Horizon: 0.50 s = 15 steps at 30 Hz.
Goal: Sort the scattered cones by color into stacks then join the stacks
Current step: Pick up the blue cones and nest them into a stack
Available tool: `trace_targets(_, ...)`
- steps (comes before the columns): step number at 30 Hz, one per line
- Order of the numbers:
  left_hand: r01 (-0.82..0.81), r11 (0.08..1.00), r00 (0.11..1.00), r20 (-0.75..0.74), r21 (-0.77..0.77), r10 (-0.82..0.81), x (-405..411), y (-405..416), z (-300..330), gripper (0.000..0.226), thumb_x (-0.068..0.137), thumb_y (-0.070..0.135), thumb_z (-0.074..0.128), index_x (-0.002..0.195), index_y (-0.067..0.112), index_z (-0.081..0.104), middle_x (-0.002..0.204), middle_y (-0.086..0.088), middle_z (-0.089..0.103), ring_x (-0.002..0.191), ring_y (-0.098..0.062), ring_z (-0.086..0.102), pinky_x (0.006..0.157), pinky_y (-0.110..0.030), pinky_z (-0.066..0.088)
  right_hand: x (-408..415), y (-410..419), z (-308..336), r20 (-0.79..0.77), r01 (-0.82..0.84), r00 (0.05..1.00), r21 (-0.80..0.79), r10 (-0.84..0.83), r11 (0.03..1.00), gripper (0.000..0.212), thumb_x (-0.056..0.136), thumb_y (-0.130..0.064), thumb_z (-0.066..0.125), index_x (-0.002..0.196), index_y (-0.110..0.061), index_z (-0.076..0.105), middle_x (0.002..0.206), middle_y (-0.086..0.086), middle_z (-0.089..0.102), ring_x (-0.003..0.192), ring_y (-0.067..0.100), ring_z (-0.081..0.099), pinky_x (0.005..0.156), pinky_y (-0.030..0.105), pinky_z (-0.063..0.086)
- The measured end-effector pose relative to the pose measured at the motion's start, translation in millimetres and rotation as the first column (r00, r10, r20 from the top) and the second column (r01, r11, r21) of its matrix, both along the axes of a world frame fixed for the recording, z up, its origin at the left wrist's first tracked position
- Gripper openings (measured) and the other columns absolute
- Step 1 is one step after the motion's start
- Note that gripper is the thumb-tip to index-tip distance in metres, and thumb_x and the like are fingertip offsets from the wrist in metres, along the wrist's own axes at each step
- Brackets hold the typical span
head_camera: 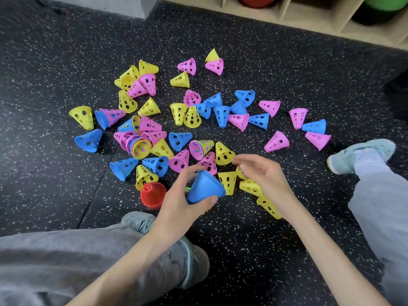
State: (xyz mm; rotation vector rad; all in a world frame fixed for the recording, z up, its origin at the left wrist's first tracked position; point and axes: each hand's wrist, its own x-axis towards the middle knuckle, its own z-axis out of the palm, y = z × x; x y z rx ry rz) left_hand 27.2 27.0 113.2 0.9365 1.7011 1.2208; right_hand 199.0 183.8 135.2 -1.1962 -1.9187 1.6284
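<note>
Clearly the blue stack is the one being built: the left hand point(185, 195) grips a blue cone point(205, 188), or perhaps a few nested ones, thumb across the wide rim and fingers curled over the narrow top, holding it just above the floor point(44, 62). The right hand point(260, 171) hovers beside it with fingers loosely spread and blurred, holding nothing that I can make out, right over a cluster of yellow cones point(227, 181).

Most of the cones lie scattered on their sides across the speckled black floor, yellow, pink and blue mixed together. The nearest loose blue cones point(155, 165) sit just left of the held one, with more blue in the middle of the spread.

To do this step well, I would keep the held cone's open rim turned toward the fetching hand, pick only blue, and watch for cones already nested with another color inside; several near the center look mixed and need separating first. A red cone point(152, 195) stands near the left wrist and could easily be knocked.
</note>
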Motion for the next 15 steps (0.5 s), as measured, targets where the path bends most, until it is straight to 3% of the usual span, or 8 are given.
trace_targets(4, 0.002, 1.000, 1.000, 0.007, -0.014, -0.002, -1, -1, -6, 0.061, 0.083, 0.024, 0.085, 0.128, 0.048, 0.052, 0.116, 0.021, 0.064, 0.085, -0.024, 0.069, 0.080, -0.053, 0.059, 9, 48, -57, 0.306, 0.009, 0.952, 0.052, -0.025, 0.999, 0.039, 0.101, -0.019, 0.059, 0.135, -0.037, 0.061, 0.150, -0.014, 0.050, 0.140, 0.011, 0.045, 0.114, 0.038, 0.038)
trace_targets(7, 0.002, 1.000, 1.000, 0.003, -0.016, -0.002, -2, -1, -8, 0.061, 0.082, 0.027, 0.086, 0.127, 0.049, 0.052, 0.117, 0.018, 0.065, 0.082, -0.024, 0.070, 0.080, -0.052, 0.060, 9, 67, -91, 0.498, -0.094, 0.865, 0.038, 0.063, 0.995, 0.051, 0.103, -0.017, 0.054, 0.152, -0.024, 0.044, 0.168, -0.005, 0.023, 0.153, 0.017, 0.025, 0.121, 0.037, 0.022)
trace_targets(9, 0.001, 1.000, 1.000, 0.007, -0.015, -0.001, -2, 0, -9, 0.061, 0.081, 0.025, 0.086, 0.125, 0.050, 0.053, 0.115, 0.021, 0.064, 0.079, -0.024, 0.070, 0.080, -0.051, 0.060, 7, 71, -105, 0.556, -0.110, 0.827, 0.013, 0.084, 0.994, 0.052, 0.105, -0.020, 0.051, 0.155, -0.017, 0.039, 0.170, 0.000, 0.015, 0.155, 0.019, 0.020, 0.120, 0.033, 0.020)
trace_targets(12, 0.006, 1.000, 1.000, 0.016, -0.014, -0.006, -3, 1, -8, 0.060, 0.082, 0.021, 0.085, 0.125, 0.050, 0.053, 0.113, 0.022, 0.064, 0.079, -0.025, 0.070, 0.080, -0.049, 0.060, 6, 70, -117, 0.525, -0.013, 0.850, 0.089, -0.036, 0.996, 0.041, 0.105, -0.022, 0.052, 0.144, -0.013, 0.056, 0.160, 0.005, 0.040, 0.146, 0.022, 0.039, 0.115, 0.035, 0.031)
trace_targets(14, 0.013, 1.000, 1.000, 0.015, -0.017, -0.013, -2, 1, -9, 0.060, 0.082, 0.022, 0.085, 0.125, 0.050, 0.053, 0.113, 0.021, 0.064, 0.080, -0.023, 0.070, 0.079, -0.049, 0.060, 5, 67, -119, 0.465, 0.104, 0.871, 0.140, -0.158, 0.985, 0.027, 0.102, -0.025, 0.056, 0.122, -0.016, 0.071, 0.131, 0.002, 0.066, 0.120, 0.021, 0.061, 0.094, 0.034, 0.045)
trace_targets(15, 0.016, 1.000, 1.000, 0.016, -0.020, -0.016, -2, 1, -10, 0.060, 0.082, 0.023, 0.085, 0.125, 0.050, 0.053, 0.113, 0.020, 0.064, 0.081, -0.023, 0.070, 0.079, -0.050, 0.060, 6, 66, -119, 0.450, 0.139, 0.873, 0.141, -0.189, 0.980, 0.021, 0.100, -0.026, 0.059, 0.111, -0.018, 0.075, 0.117, 0.000, 0.071, 0.109, 0.019, 0.064, 0.086, 0.033, 0.045)
